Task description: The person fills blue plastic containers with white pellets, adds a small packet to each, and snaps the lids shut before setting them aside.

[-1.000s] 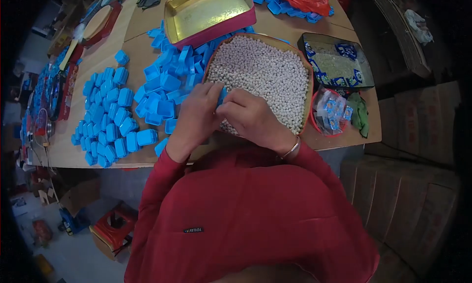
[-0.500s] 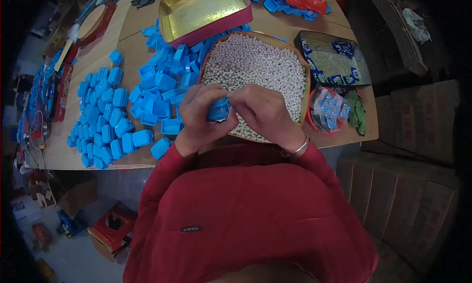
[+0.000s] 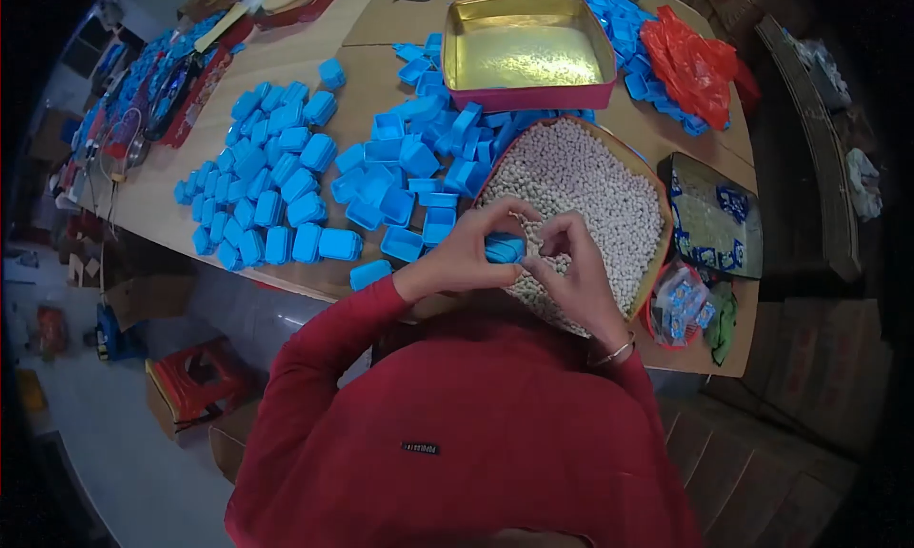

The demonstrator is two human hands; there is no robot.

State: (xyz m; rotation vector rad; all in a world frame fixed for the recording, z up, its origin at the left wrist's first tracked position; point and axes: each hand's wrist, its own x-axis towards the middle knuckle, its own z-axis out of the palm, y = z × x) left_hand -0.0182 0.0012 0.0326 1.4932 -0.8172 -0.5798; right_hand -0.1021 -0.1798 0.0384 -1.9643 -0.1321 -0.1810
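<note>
In the middle of the frame, we curved the thumb and fingers of our left hand (image 3: 465,258) around a small blue case (image 3: 506,249), holding it over the lower left part of a tray (image 3: 665,226) of white beads (image 3: 581,172). Just to its right, our right hand (image 3: 585,279) was partly open, its fingers bent and its thumb apart from them; we could not tell whether anything tiny sat in it. We had open blue boxes (image 3: 396,206) heaped left of the tray and closed blue boxes (image 3: 317,152) piled further toward the left of the frame. A gold-lined tin (image 3: 528,55) stood at upper centre, and a red plastic bag (image 3: 687,58) lay at upper right.
</note>
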